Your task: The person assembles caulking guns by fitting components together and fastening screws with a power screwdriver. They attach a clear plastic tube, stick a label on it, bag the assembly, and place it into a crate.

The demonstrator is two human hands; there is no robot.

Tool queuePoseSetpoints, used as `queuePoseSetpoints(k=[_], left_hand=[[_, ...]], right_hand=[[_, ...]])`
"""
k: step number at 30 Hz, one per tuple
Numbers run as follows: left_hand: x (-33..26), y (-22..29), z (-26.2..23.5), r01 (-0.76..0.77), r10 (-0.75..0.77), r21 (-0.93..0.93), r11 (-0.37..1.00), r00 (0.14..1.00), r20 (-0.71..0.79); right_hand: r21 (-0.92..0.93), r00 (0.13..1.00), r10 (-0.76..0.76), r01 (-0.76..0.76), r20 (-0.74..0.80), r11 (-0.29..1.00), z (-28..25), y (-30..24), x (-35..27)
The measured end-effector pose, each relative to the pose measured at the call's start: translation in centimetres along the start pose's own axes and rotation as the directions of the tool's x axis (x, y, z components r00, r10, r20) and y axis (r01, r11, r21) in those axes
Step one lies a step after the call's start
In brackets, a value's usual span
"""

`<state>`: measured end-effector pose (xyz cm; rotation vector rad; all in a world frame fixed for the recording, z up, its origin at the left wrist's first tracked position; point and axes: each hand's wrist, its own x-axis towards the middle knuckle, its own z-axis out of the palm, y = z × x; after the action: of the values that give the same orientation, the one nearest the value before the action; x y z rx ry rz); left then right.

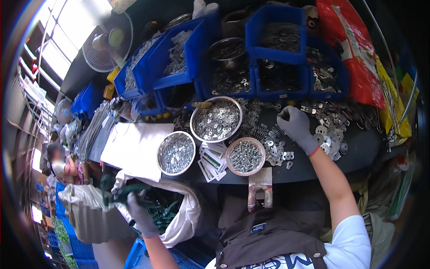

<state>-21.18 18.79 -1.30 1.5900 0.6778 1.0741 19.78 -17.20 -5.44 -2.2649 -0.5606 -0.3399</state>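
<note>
A red printed bag [347, 49] leans at the far right corner of the desk [358, 150], with a yellow package [390, 101] below it along the right edge. Small white-and-green cards [212, 160] lie fanned near the front edge, between two metal bowls. A white sheet [134, 145] covers the left end.

The right hand [295, 125], in a grey glove, rests fingers curled among loose metal brackets and washers [329, 127] toward the right side; whether it pinches a piece cannot be made out. The left hand [141, 215], also gloved, reaches below the front edge into a white sack [186, 215] and closes on green parts [159, 208], their shape unclear.

Blue bins [273, 27] of hardware are stacked along the back edge, their contents partly shadowed. A large bowl of washers [216, 119] sits mid-desk, a bowl of nuts [176, 153] and a bowl of screws [245, 156] nearer the front. A white fan [107, 42] stands beyond the far left corner. A person [60, 163] sits far left, blurred.
</note>
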Motion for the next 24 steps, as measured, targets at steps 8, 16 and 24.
queuePoseSetpoints(k=[8, 16, 24], left_hand=[[-5.0, 8.0, 22.1, 0.661, -0.197, -0.373, 0.652, 0.622, 0.758], [-10.7, 9.6, 32.6, 0.647, -0.217, -0.196, 0.737, 0.501, 0.838], [-12.1, 8.0, 34.0, 0.366, -0.134, -0.122, 0.923, 0.6, 0.789]], right_hand=[[0.848, 0.962, 0.18, -0.266, 0.205, 0.457, -6.4, -9.3, -8.9], [0.929, 0.966, 0.179, -0.231, 0.185, 0.288, -10.4, -9.7, -10.0], [0.919, 0.916, 0.344, -0.304, 0.209, 0.251, -9.3, -7.0, -11.3]])
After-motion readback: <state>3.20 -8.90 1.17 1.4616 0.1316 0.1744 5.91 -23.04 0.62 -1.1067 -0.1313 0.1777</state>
